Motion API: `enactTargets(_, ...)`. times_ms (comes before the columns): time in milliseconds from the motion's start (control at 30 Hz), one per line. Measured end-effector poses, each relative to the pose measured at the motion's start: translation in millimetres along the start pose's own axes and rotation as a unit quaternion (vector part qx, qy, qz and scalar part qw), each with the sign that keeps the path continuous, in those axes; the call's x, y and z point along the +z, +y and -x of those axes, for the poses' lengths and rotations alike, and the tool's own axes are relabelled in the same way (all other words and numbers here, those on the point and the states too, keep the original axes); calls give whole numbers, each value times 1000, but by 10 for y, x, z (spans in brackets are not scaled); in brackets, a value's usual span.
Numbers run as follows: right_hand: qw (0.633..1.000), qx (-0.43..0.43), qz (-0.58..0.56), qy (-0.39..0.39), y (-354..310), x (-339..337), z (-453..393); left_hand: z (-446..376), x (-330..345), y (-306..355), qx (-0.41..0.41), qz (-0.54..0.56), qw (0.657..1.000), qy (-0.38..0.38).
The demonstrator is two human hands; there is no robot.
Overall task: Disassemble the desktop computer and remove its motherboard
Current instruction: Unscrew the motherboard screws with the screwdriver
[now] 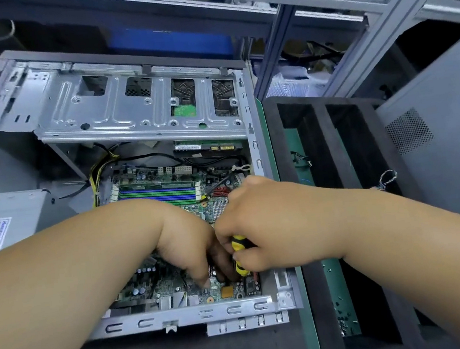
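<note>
Open grey sheet-metal desktop computer case [182, 318] lying on its side on dark bench. Inside case, green motherboard [179, 289] seated on case floor, visible along near rim and toward far side. Right hand [260, 222] above near-right corner of motherboard, fingers wrapped around yellow-and-black screwdriver handle [239, 255], tool pointing down at board. Left hand [191, 248] touching right hand, fingers curled down toward board beside screwdriver; whether grasping anything cannot be told. Beyond hands, blue and green memory slots [157, 194] on motherboard. Farther in, silver perforated drive cage [128, 111] spanning case. Right of case, black foam tray with compartments [326, 145] over green mat [307, 295].
</note>
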State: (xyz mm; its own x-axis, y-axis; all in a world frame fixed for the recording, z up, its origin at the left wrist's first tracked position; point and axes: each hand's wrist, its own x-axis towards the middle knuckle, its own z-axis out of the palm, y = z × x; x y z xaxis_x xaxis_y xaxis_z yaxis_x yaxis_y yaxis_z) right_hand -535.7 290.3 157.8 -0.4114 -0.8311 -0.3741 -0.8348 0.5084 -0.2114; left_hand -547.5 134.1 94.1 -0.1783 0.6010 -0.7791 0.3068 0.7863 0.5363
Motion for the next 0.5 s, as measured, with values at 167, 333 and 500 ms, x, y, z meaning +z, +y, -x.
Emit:
enactTargets(167, 1000, 6, -3, 3, -22, 30, -22, 9, 5, 9, 4, -18, 1000, 2)
enactTargets(333, 1000, 13, 16, 3, -47, 60, -17, -5, 19, -6, 8, -22, 1000, 0)
enactTargets(500, 1000, 16, 25, 1, -64, 63, -9, -4, 19, 4, 1, -21, 1000, 8)
